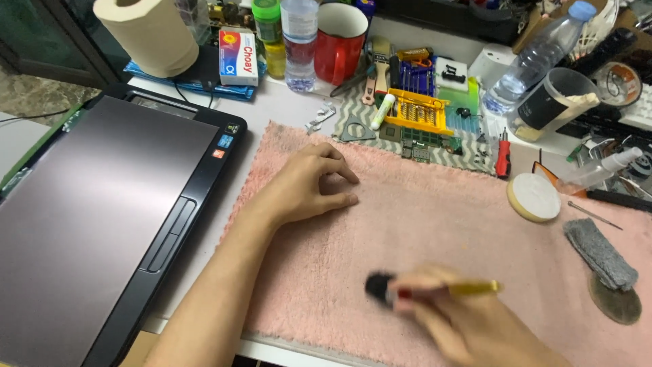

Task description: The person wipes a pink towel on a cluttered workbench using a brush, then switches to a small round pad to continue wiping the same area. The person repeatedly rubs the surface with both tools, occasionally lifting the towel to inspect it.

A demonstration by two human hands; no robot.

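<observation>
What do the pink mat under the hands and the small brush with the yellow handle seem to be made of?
Pink mat: seemingly soft fleecy cloth, matte, fuzzy nap and ragged edge. Small brush in the right hand: dark bristle tuft, glossy yellow handle, perhaps plastic or lacquered wood; motion blur leaves it open.

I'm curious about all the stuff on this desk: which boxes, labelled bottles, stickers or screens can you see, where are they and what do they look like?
Small carton: back of the desk, beside the paper roll; rectangular, white with red and blue.
Clear bottle: right of the carton; upright, pale label band.
Second clear bottle: back right; tilted, blue cap.
Stickers: on the laptop's palm rest; small coloured squares.
Laptop: left; black frame, grey face. No lit screen shows.
</observation>
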